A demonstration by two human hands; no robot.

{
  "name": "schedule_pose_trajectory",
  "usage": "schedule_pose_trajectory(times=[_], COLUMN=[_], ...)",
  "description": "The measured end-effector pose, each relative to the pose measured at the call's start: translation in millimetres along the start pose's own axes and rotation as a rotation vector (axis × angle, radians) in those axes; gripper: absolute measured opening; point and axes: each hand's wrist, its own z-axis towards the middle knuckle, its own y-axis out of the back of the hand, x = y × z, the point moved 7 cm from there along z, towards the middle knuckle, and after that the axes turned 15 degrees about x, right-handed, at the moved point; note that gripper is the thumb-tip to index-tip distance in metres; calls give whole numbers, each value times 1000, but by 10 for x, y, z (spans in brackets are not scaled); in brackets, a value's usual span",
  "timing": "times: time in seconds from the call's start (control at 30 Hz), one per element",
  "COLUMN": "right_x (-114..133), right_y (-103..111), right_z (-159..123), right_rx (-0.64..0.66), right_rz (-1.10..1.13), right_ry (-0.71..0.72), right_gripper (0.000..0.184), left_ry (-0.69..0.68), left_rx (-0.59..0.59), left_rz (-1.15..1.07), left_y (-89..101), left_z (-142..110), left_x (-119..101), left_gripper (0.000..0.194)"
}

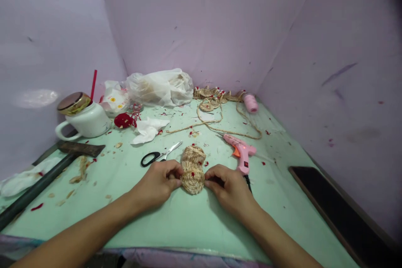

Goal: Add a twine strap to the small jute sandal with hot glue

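Observation:
A small shoe-shaped piece of coiled jute rope (192, 168) lies on the green table (176, 217) in front of me. My left hand (158, 183) pinches its left side with curled fingers. My right hand (228, 187) presses against its right side, fingers closed on the edge. Black-handled scissors (159, 157) lie just behind my left hand. A pink glue gun (241, 153) rests behind my right hand, its cord running under that hand.
Loose jute rope (216, 123) and more coiled pieces sit at the back with a pink spool (250, 102). A white mug with a gold lid (82, 116), red yarn (124, 120), tissue (147, 130), plastic bag (161, 87) and hammer (47, 173) are left. A dark phone (333, 205) lies right.

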Motion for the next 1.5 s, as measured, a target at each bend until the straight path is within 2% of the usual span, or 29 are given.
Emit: schedule_pose_trajectory(times=[0.3, 0.47, 0.53, 0.6, 0.7, 0.8, 0.9, 1.07, 1.17, 1.3, 1.37, 1.5], right_x=[11, -39, -27, -13, -60, -149, -181, -140, -106, -16, 0, -9], right_y=[-40, -53, -51, -36, -24, -93, -153, -150, -167, -254, -275, -276], right_z=[-4, -12, -18, -17, 8, 47, 68, 62, 68, 104, 111, 99], right_rx=[14, 35, 31, 2, -56, -40, 6, 20, 33, 186, 220, 223], right_rz=[-66, -40, -10, 81, 401, 749, 949, 1139, 1283, 1345, 1345, 1338], right_ry=[20, -24, -15, -1, -26, -101, -125, -80, -105, -149, -159, -160], right_gripper=[10, 10, 10, 9, 3, 13, 19, 33, 44, 38, 33, 33], left_ry=[-112, -28, -21, -36, -56, -67, -57, -72, -89, -119, -136, -109], left_rx=[-79, -13, -43, -78, -84, -97, -87, -123, -123, -37, -13, -77], left_rz=[274, 162, 135, 108, 27, -27, -32, 179, 276, 308, 315, 266], left_y=[6, -27, -14, 2, 7, 20, 18, 73, 105, 61, 34, 97], left_z=[-49, -36, -37, -40, -32, -22, -11, -41, -58, -29, -16, -54], left_x=[-141, -36, -18, -26, -43, -44, -9, -47, -112, -167, -177, -144], left_gripper=[9, 12, 11, 8, 6, 7, 9, 9, 11, 12, 14, 35])
